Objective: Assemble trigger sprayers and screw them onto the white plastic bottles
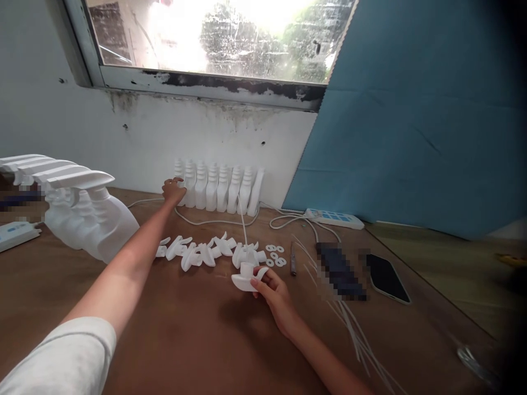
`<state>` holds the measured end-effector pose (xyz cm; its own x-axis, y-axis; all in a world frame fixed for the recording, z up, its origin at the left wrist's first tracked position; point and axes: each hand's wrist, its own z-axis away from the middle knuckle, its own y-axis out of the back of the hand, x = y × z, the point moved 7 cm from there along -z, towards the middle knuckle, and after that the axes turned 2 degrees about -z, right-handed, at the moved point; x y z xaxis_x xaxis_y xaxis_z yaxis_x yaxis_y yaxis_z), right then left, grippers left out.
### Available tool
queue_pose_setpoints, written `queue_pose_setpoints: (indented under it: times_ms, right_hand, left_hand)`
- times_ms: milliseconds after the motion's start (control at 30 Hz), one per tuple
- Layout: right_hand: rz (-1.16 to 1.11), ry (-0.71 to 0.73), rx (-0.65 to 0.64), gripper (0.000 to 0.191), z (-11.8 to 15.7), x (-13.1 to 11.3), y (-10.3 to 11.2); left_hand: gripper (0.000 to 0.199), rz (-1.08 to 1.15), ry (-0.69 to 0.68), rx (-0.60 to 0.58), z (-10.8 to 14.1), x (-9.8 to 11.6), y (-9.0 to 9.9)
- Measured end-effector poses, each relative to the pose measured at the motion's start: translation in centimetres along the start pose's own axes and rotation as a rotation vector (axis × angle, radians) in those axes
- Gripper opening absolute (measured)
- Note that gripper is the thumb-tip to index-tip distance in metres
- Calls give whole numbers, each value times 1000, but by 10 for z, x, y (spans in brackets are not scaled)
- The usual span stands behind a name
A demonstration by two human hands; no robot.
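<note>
My right hand [272,296] pinches a white plastic pump head [244,281] by its curved spout. A thin straight tube [242,222] rises from it, in front of the bottles. At the far end of the table my left hand [173,190] is closed around the leftmost of several white ribbed bottles [212,189], which stand in a row against the wall. Its fingertips are partly hidden by the bottle. More white pump heads [206,253] lie across the middle of the table, with several white ring washers [275,255] to their right.
Larger white bottles with heads [93,214] stand at left beside my arm. Cables and a power strip [334,218] run along the wall. A knife-like tool [293,259], loose thin tubes [354,329], a pixelated dark object [341,271] and a phone [387,278] lie at right.
</note>
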<state>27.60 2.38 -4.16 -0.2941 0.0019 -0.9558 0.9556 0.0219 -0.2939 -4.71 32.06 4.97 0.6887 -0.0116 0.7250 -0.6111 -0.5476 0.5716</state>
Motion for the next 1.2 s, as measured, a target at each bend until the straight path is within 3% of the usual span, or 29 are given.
queue_pose_setpoints:
  times_ms: [233,467,600,700,833,1000,1100,1200]
  right_hand:
    - [11,-9,9,32,1,-3,-1]
    - [-8,-34,47,33,3,-5,-1]
    - [-10,-13,62,34,3,-4,1]
    - [-23,7,48,33,3,-4,0]
    - [-87,60,60,28,3,-14,0]
    - [-188,141,117,23,4,-45,22]
    - [-167,182,165,22,8,-63,38]
    - [-150,189,141,21,11,-70,40]
  left_hand:
    - [41,-4,-55,-75,-5,-9,-10]
    - [63,74,14,17,-4,-22,-10]
    - [59,117,58,98,3,-27,-3]
    - [53,148,3,232,13,-13,15]
    - [48,185,-168,421,39,25,43]
    - [45,171,-489,333,84,70,58]
    - [42,148,-596,271,108,77,65]
    - [40,133,-614,239,124,75,73]
